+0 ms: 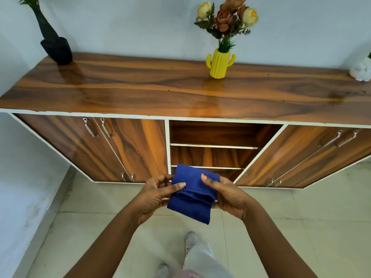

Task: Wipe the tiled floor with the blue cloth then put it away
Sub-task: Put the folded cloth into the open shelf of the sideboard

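— Where's the blue cloth (pixel 191 194) right now?

— Up in the air, in front of the person, held between both hands over the tiled floor (pixel 291 227), level with the lower open shelves (pixel 212 146) of the wooden sideboard (pixel 180 91).

— What does it look like?

— Deep royal blue, plain, with a soft matte weave. It is folded into a thick pad, and the near edge shows a rolled fold with a hollow loop in it. One bottom corner hangs down to the right in a point (the lowest part of the cloth).

— And the grip?

— The left hand (pixel 155 194) pinches the left side, thumb lying flat across the top face, fingers curled behind. The right hand (pixel 226 194) grasps the right side the same way, thumb pressed on top near the far edge, fingers hidden underneath.

— Anything else around?

— On the glossy top of the sideboard, a yellow cactus-shaped vase (pixel 219 64) with orange and cream flowers (pixel 228 17) stands right of centre. A black vase (pixel 55 47) sits at the far left, and a small white ornament (pixel 360 71) at the far right edge. Closed doors with metal handles (pixel 90 127) flank the shelves. Down near, pale trousers and perforated white shoes (pixel 190 239) stand on the tiles.
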